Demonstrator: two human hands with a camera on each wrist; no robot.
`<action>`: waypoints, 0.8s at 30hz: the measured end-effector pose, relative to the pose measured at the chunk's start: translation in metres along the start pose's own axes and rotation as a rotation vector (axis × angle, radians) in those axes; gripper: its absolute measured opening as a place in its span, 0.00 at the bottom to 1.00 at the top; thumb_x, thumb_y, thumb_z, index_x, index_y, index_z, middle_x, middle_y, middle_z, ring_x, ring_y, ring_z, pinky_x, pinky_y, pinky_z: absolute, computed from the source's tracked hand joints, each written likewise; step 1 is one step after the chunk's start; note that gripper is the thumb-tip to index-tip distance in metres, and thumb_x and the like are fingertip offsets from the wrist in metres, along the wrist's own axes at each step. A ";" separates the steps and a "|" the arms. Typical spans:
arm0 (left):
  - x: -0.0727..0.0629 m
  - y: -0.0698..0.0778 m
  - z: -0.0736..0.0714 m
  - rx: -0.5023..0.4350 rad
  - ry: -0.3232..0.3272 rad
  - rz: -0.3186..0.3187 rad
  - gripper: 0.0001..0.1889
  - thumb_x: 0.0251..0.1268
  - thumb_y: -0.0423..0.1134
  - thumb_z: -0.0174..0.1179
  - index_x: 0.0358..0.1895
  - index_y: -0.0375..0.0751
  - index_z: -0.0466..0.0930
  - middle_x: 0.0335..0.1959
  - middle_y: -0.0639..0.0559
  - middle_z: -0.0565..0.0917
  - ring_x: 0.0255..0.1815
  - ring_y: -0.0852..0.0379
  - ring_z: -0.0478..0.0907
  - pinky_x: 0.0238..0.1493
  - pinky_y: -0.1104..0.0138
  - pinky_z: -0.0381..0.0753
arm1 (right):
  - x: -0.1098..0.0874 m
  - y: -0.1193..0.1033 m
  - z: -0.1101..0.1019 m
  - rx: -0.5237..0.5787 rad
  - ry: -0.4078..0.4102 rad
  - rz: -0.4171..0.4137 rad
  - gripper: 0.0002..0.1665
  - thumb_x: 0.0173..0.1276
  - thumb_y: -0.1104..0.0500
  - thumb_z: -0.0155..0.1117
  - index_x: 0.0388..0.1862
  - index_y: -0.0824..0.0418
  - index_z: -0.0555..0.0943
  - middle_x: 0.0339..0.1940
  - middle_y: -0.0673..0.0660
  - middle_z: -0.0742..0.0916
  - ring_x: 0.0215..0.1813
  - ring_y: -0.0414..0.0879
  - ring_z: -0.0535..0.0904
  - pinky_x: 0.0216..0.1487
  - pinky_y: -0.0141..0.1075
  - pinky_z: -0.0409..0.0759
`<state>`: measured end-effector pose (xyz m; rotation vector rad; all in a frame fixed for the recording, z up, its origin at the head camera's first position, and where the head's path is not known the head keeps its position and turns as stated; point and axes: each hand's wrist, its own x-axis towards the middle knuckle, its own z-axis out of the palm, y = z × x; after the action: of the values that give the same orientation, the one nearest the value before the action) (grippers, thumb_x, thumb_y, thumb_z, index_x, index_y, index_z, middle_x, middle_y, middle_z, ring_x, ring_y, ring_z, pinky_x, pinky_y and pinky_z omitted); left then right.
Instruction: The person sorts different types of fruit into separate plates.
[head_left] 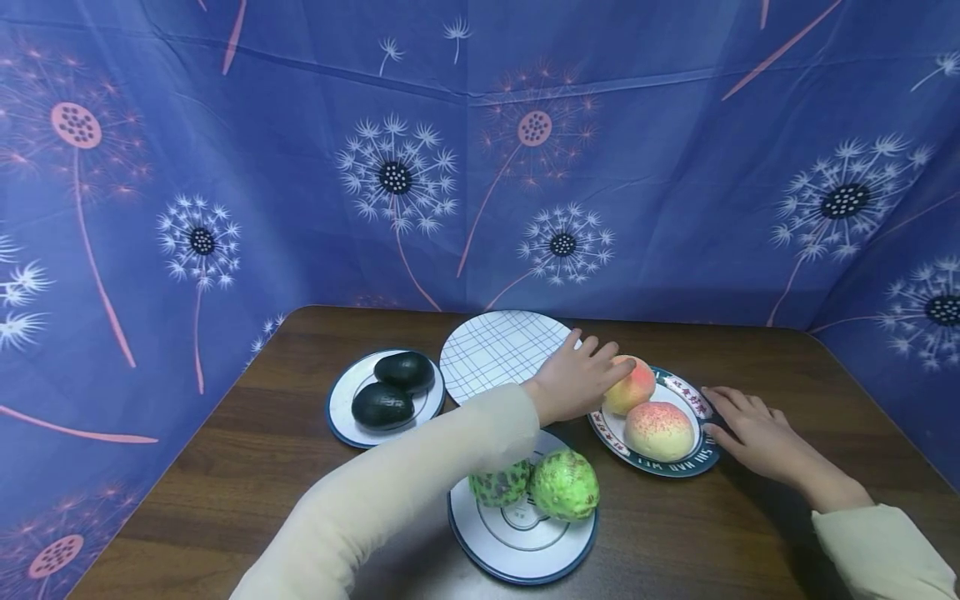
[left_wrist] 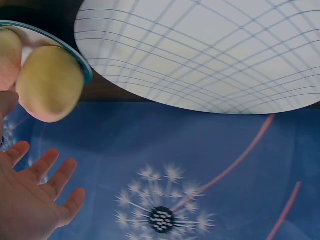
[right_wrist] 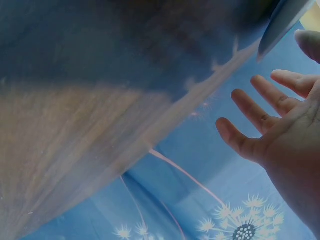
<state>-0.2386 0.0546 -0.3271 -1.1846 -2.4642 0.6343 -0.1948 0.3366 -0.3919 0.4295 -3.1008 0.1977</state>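
Observation:
Two peaches sit on a dark-rimmed plate (head_left: 675,468) with lettering at the right. My left hand (head_left: 576,382) reaches across to the rear peach (head_left: 627,390), its fingertips overlapping that fruit in the head view. In the left wrist view the left hand (left_wrist: 27,197) has its fingers spread and loosely straight, close to a yellowish peach (left_wrist: 50,82). Beside the front peach (head_left: 660,431), my right hand (head_left: 757,435) is at the plate's right edge. Its fingers are extended in the right wrist view, where the rim (right_wrist: 285,27) stands near the thumb.
A white plate with a blue grid (head_left: 502,350) lies at the back. Two dark avocados (head_left: 382,406) rest on a blue-rimmed plate (head_left: 348,429) at left. In front, a plate (head_left: 525,567) holds two bumpy green fruits (head_left: 564,485), partly behind the left sleeve (head_left: 420,475).

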 end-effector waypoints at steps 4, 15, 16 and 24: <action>-0.011 -0.015 0.010 -0.003 0.078 -0.064 0.28 0.63 0.59 0.46 0.65 0.57 0.57 0.59 0.55 0.68 0.58 0.53 0.67 0.62 0.56 0.65 | -0.003 -0.002 -0.003 -0.001 0.042 -0.017 0.36 0.66 0.49 0.55 0.65 0.68 0.61 0.61 0.71 0.67 0.57 0.70 0.62 0.47 0.70 0.60; -0.053 -0.058 0.030 -0.098 -0.035 -0.253 0.27 0.69 0.58 0.36 0.67 0.53 0.57 0.66 0.48 0.65 0.66 0.46 0.62 0.67 0.50 0.58 | -0.012 0.001 -0.006 -0.008 0.180 -0.054 0.36 0.66 0.49 0.55 0.67 0.66 0.59 0.62 0.69 0.66 0.57 0.71 0.61 0.44 0.67 0.60; -0.058 -0.062 0.031 -0.111 -0.051 -0.270 0.27 0.69 0.58 0.35 0.68 0.53 0.57 0.66 0.48 0.64 0.67 0.45 0.61 0.68 0.49 0.57 | -0.013 0.001 -0.007 -0.009 0.192 -0.056 0.37 0.66 0.48 0.55 0.67 0.65 0.59 0.62 0.69 0.66 0.57 0.71 0.61 0.44 0.67 0.60; -0.094 -0.090 0.041 -0.188 -0.120 -0.406 0.30 0.69 0.59 0.34 0.70 0.52 0.53 0.70 0.46 0.59 0.69 0.42 0.55 0.68 0.46 0.52 | -0.019 0.002 -0.012 -0.024 0.227 -0.043 0.41 0.65 0.46 0.56 0.70 0.61 0.55 0.65 0.68 0.63 0.59 0.72 0.59 0.47 0.68 0.57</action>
<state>-0.2596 -0.0803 -0.3241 -0.6831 -2.8019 0.3733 -0.1771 0.3453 -0.3807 0.4385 -2.8665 0.1934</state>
